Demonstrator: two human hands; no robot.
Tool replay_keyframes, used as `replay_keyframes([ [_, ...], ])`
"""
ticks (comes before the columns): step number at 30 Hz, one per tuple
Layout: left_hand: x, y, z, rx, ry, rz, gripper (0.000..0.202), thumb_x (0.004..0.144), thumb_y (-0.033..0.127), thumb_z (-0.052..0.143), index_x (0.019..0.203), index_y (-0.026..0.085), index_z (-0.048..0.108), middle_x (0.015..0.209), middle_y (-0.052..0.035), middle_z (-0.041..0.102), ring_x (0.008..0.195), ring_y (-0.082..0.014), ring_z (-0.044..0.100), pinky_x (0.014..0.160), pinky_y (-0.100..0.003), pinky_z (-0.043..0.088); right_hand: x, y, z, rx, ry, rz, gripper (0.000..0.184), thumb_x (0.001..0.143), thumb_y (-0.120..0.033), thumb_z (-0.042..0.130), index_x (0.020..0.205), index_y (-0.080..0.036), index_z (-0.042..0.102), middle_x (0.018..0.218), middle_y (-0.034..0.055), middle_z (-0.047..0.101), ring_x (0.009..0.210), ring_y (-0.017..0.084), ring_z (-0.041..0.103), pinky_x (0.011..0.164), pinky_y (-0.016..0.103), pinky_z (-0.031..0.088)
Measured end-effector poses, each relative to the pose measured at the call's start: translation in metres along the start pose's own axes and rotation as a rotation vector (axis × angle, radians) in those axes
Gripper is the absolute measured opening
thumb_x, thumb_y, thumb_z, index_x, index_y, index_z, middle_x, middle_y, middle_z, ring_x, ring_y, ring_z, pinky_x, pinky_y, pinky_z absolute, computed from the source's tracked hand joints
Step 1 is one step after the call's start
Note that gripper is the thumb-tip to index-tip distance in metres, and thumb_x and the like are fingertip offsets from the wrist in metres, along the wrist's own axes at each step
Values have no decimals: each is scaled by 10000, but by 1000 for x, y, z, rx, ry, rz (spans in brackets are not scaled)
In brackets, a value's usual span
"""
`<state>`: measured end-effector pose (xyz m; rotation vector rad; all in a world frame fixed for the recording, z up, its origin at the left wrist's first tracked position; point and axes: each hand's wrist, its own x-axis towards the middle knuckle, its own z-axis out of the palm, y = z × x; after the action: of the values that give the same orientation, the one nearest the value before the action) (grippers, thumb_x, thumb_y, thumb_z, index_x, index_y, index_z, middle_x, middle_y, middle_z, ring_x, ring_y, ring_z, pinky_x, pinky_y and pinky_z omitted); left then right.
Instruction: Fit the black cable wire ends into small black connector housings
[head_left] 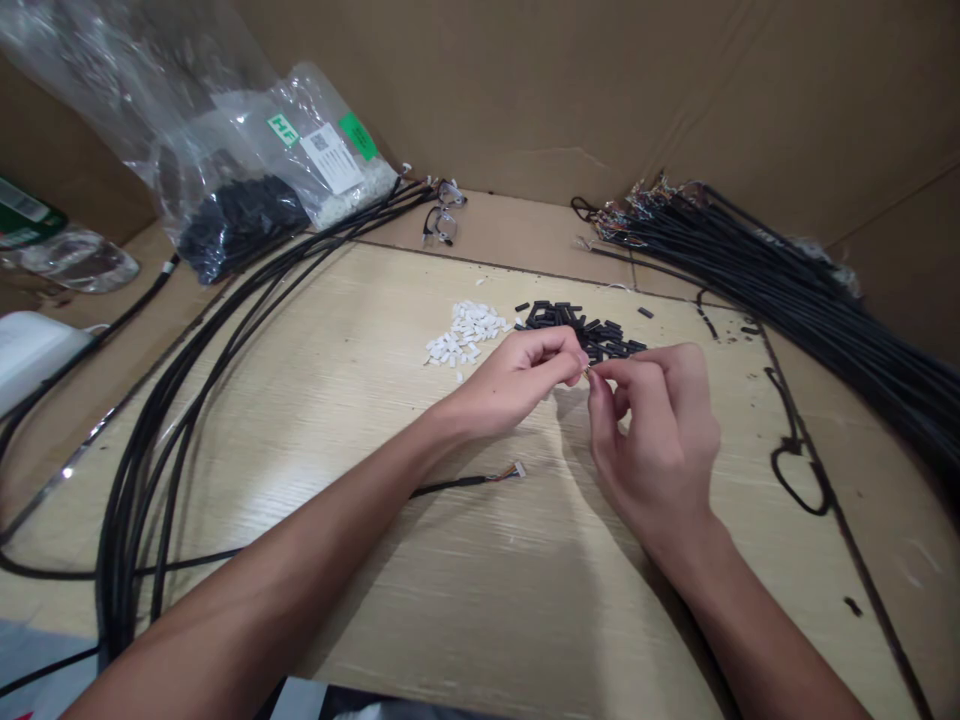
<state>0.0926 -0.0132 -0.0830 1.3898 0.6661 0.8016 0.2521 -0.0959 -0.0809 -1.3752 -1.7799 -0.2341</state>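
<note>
My left hand (525,378) is closed in a pinch, fingertips nearly meeting those of my right hand (654,430). Between them shows a tiny bit of thin wire (587,370), mostly hidden by the fingers; the right thumb and index finger pinch it. What the left fingers hold is too small to make out. Just beyond the hands lies a pile of short black tubes (555,316). Left of it is a heap of small white connector housings (474,325). Below my left wrist, a black cable ends in coloured wires and a white connector (519,469).
Several black cables (199,370) curve along the left side. A thick bundle of black cables (787,290) lies at the right. Clear bags (330,150) of parts, eyeglasses (442,222) and a cardboard wall (525,90) stand behind. A loose black tie (799,480) lies right.
</note>
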Motion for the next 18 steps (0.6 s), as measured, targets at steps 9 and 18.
replay_keyframes([
  [9, -2, 6, -8, 10, -80, -6, 213, 968, 313, 620, 784, 212, 583, 724, 28, 511, 676, -132, 405, 668, -315, 310, 5, 6, -2, 259, -11, 49, 118, 1067, -158, 724, 1048, -266, 766, 998, 41, 680, 789, 174, 668, 632, 321, 557],
  [18, 0, 6, -3, -84, 3, 35, 271, 951, 397, 671, 779, 217, 564, 724, 28, 503, 700, -129, 442, 661, -293, 344, 7, 11, 3, 836, -111, 582, 200, 1011, -429, 844, 940, -245, 811, 874, -1, 641, 669, 141, 617, 531, 263, 527],
])
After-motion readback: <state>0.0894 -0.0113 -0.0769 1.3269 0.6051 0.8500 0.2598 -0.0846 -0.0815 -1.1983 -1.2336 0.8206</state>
